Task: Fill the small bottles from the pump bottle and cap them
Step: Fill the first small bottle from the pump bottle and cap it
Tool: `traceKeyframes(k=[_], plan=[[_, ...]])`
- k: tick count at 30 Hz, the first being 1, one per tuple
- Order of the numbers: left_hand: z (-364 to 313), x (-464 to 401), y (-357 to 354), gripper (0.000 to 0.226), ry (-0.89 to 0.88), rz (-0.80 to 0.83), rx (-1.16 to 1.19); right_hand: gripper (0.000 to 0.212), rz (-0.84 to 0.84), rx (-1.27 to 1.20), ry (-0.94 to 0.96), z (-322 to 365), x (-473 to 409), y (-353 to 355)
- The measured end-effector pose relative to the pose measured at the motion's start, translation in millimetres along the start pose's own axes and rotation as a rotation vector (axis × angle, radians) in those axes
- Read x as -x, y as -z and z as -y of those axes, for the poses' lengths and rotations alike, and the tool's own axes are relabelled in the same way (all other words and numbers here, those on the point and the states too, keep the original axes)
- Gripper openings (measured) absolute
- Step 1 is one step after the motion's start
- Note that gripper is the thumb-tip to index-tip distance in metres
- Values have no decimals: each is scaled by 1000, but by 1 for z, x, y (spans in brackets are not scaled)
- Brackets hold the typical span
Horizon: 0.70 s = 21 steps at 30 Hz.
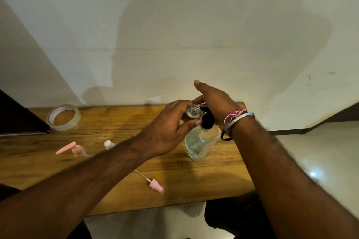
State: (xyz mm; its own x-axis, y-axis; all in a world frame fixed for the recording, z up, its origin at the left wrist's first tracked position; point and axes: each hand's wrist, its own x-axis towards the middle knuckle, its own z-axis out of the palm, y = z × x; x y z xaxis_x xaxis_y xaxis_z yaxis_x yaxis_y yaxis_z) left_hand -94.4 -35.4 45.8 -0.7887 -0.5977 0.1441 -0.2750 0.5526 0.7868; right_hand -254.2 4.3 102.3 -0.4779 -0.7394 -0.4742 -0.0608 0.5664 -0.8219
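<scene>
Left hand (171, 128) grips a small bottle (192, 111) at the pump (207, 120); right hand (211, 101) presses flat. Pink caps (156, 185), lower centre, still off.

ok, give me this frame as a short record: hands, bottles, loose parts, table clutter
left hand: grips small clear bottle, held at the pump's spout
right hand: on black pump head, fingers extended
pump bottle: clear, upright on wooden table
loose parts: pink spray cap with tube, near front edge; pink pump top at left
second small bottle: partly behind left forearm
clutter: tape roll, back left
</scene>
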Motion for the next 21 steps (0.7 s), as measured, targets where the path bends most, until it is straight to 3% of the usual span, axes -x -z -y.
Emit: traceKeyframes(k=[10,17,21], plan=[[1,-1,0,41,-2,7,-17,58,-17,34,16,1,3,-1],[7,1,0,59,11,30,-30,52,-46,297,104,5,7,-7],[9,2,0,57,30,40,-16,55,6,465,108,6,6,-6]])
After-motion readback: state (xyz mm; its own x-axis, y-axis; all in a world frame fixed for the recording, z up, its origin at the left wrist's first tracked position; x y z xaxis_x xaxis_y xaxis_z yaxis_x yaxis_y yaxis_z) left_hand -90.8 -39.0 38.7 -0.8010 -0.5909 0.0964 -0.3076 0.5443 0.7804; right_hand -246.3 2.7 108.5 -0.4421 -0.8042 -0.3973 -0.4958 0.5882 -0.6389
